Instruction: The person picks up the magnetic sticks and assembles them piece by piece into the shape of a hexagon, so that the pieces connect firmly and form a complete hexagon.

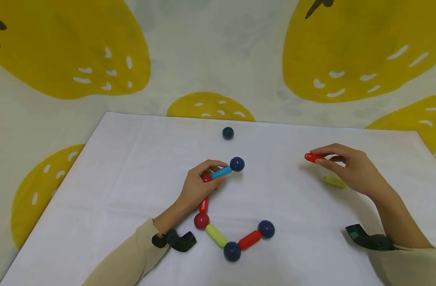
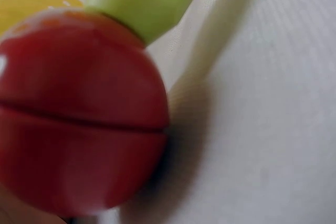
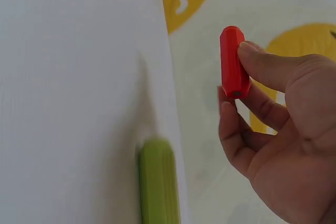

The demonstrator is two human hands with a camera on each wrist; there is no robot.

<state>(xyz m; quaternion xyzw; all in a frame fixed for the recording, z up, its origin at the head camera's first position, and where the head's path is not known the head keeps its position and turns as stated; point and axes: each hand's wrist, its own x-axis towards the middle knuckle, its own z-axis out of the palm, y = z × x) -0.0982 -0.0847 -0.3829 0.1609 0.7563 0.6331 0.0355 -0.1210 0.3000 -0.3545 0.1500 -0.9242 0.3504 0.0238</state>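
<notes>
My left hand [image 1: 196, 184] pinches a light blue magnetic rod [image 1: 221, 172] between thumb and fingers. A dark blue ball [image 1: 237, 164] caps the rod's far end; a red ball [image 1: 206, 178], partly hidden by the hand, is at its near end. From there the chain runs through a red rod [image 1: 204, 204], a second red ball [image 1: 201, 221], a yellow-green rod [image 1: 216, 236], a dark blue ball [image 1: 232, 251], another red rod [image 1: 249, 240] and an end ball [image 1: 266, 229]. Over at the right, my right hand [image 1: 359, 172] holds a loose red rod [image 3: 233, 61] by thumb and fingertips, above the table.
A loose yellow-green rod [image 1: 334, 182] lies below the right hand. One loose dark blue ball [image 1: 228, 133] sits near the back edge of the white table [image 1: 150, 135]. Behind it hangs a cloth [image 1: 218, 59] with yellow fruit shapes.
</notes>
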